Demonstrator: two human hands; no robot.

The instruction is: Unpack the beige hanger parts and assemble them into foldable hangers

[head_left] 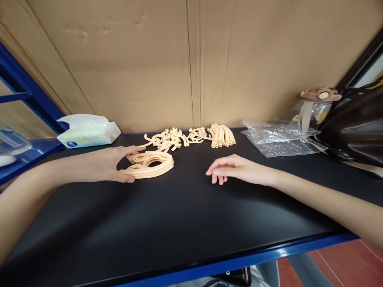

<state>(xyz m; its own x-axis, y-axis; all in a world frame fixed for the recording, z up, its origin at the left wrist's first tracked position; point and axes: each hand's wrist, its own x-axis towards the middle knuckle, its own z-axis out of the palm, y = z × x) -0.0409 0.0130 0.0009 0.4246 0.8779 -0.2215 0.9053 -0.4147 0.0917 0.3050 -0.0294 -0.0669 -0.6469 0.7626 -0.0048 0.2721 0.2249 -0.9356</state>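
My left hand (104, 162) spans the left end of a stack of beige plastic frames with round openings (158, 169). Its fingers lie at the back of the stack and its thumb presses on the front edge. The frames rest flat on the black tabletop (167, 223). To the right, my right hand (229, 167) is over the tabletop with loosely bent, slightly parted fingers and nothing visible in it. Behind the stack lies a loose pile of small curved beige pieces (170, 138). A row of longer bent beige strips (222, 135) sits at the back, nearest my right hand.
A tissue pack (86, 133) stands at the back left beside a blue metal frame (38, 105). On the right are crumpled clear plastic bags (275, 139), a clear bottle with a brown lid (318, 103) and a dark shiny bag (350, 123). Cardboard (149, 59) walls the back.
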